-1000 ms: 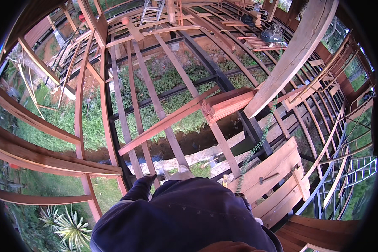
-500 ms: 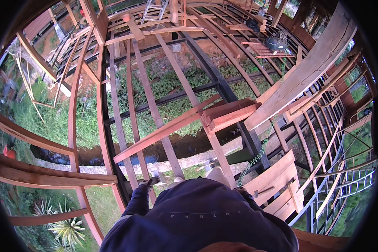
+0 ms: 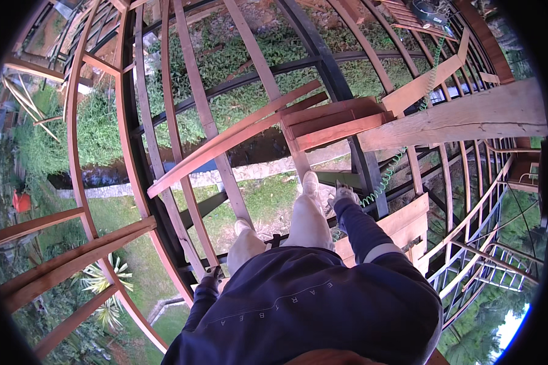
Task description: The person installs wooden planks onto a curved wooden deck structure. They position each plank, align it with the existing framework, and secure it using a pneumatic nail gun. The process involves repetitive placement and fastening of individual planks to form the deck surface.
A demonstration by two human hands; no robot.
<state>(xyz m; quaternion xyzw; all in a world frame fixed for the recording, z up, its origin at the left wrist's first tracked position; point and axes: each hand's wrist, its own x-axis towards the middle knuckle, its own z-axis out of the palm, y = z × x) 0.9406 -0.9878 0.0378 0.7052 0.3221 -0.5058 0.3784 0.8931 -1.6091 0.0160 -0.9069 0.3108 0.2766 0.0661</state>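
Observation:
I look straight down past my dark sweatshirt and light trousers, high up in a curved frame of wooden ribs. My left hand (image 3: pixel 212 275), in a dark glove, rests low on a reddish wooden rib (image 3: pixel 182 243) where it meets a dark crossbar; its fingers look curled on it. My right hand (image 3: pixel 344 194), in a pale grey glove, reaches forward beside a dark steel beam (image 3: pixel 364 167) and a green coiled cord (image 3: pixel 380 185). Its grip is hidden. My light shoes (image 3: pixel 310 182) stand on narrow members.
A short wooden platform (image 3: pixel 332 125) and a broad pale plank (image 3: pixel 463 118) lie ahead to the right. A slatted wooden panel (image 3: pixel 402 222) sits by my right arm. Grass, a stone edging and a water channel lie far below through open gaps.
The view has tipped further down, so my legs and shoes now show. My right arm has stretched forward to the steel beam. My left hand stays low on the rib.

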